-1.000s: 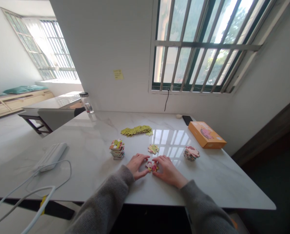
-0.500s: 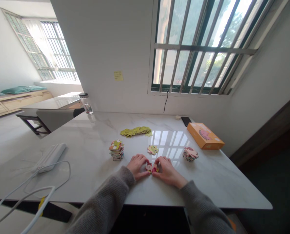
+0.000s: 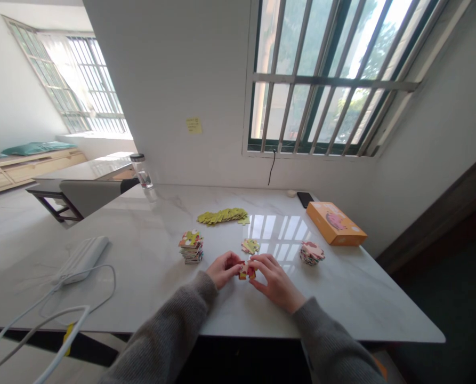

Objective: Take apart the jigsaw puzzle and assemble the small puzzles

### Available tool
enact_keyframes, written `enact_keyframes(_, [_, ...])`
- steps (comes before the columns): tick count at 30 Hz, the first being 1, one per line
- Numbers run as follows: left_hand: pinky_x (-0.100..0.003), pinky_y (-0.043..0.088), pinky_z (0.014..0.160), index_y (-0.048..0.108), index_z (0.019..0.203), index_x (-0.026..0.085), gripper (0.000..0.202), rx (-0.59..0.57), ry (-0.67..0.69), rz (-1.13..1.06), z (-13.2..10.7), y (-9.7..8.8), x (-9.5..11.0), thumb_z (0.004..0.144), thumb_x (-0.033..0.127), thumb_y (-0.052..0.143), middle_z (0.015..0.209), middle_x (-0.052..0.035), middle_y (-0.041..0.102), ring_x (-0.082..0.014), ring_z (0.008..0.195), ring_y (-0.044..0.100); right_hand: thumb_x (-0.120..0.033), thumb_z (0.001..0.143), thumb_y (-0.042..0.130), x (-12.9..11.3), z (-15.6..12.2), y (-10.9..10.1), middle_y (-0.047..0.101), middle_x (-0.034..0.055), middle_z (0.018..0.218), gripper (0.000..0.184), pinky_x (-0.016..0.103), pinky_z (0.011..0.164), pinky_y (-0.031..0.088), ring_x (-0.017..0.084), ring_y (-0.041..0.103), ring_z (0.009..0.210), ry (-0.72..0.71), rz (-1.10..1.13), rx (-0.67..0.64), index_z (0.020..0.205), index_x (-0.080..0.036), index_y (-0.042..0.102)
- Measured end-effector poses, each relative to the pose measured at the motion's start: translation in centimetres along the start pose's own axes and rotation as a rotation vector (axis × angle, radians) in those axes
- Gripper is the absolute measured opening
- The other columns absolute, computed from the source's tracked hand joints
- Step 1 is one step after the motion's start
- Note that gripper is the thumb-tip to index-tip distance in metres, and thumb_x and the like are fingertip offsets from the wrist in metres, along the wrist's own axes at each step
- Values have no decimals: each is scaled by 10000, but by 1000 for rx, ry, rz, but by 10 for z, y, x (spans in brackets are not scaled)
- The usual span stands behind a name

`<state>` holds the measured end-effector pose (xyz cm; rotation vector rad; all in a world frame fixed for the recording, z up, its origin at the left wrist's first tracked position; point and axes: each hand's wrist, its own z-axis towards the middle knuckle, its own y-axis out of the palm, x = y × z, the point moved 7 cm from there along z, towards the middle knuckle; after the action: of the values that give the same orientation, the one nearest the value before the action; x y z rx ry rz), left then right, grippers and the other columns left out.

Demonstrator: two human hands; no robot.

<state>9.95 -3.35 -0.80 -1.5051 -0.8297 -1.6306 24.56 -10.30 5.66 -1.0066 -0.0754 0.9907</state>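
Note:
Near the front of the table, my left hand (image 3: 224,270) and my right hand (image 3: 273,280) meet around a few jigsaw puzzle pieces (image 3: 244,271) in red, yellow and pale pink. Left thumb and fingers pinch the pieces' left edge. From the right, the other hand's fingers close over their right side, hiding part of them. Just beyond lies a small group of yellow-green puzzle pieces (image 3: 250,245). A tall stack of puzzle pieces (image 3: 191,246) stands to the left, and a lower stack of pinkish pieces (image 3: 312,252) to the right.
A fanned row of green puzzle pieces (image 3: 223,215) lies farther back. An orange box (image 3: 336,223) and a black phone (image 3: 305,199) sit at the right. At the left are a white power strip (image 3: 85,258) with cables and a clear bottle (image 3: 142,170).
The pieces between my hands have been turned, showing more yellow and red along the near edge. My right fingers have shifted left over them, and the left thumb has drawn in.

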Motion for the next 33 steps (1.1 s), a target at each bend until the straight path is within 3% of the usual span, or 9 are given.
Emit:
enact_keyframes(5, [-309,484,733,545,884,136,525,-44,-73,-144,1,2,-2,672,546,797,841,-57,669,-159,750,622,-229,847,676,-2,-1,-1,630,93,1137,370,465,910,525,266,573,1077,-27,-69,24,1203,-254,580])
enact_keyframes(10, [-296,471,709,588,994,131,520,6,-53,-70,1,-4,2,754,578,704,805,-30,642,-147,716,597,-247,831,701,1,-3,-6,648,89,1123,422,448,889,527,259,590,1043,8,-80,64,1232,-248,571])
enact_keyframes(14, [-290,459,679,564,1040,144,507,27,-47,-27,2,-7,1,787,574,656,758,-5,602,-135,675,573,-260,839,688,13,-13,-26,651,93,1128,404,449,911,503,261,592,1044,69,-150,123,1227,-236,579])
enact_keyframes(19, [-293,455,692,549,1017,155,486,-12,-32,17,0,-2,4,772,556,671,773,1,578,-131,685,563,-329,848,666,54,-43,-86,664,99,1113,315,495,1003,415,293,580,1098,202,-333,261,1143,-227,619])
enact_keyframes(24, [-297,449,705,550,1008,154,478,-30,-38,39,-1,0,9,768,546,682,777,7,562,-131,692,564,-418,852,619,110,-72,-135,691,101,1049,261,459,916,429,292,613,988,399,-452,284,1024,-226,656])
enact_keyframes(28, [-294,448,707,550,1008,153,471,-41,-45,47,-1,1,8,770,538,681,781,7,560,-131,699,565,-468,847,602,136,-82,-143,690,94,982,301,427,854,444,273,615,902,456,-459,251,1001,-215,658])
enact_keyframes(33, [-290,456,705,554,999,155,440,-43,-34,54,-1,2,9,776,513,681,772,12,565,-127,691,567,-455,862,587,145,-86,-138,663,94,966,288,411,864,449,275,580,943,483,-425,207,994,-207,652])
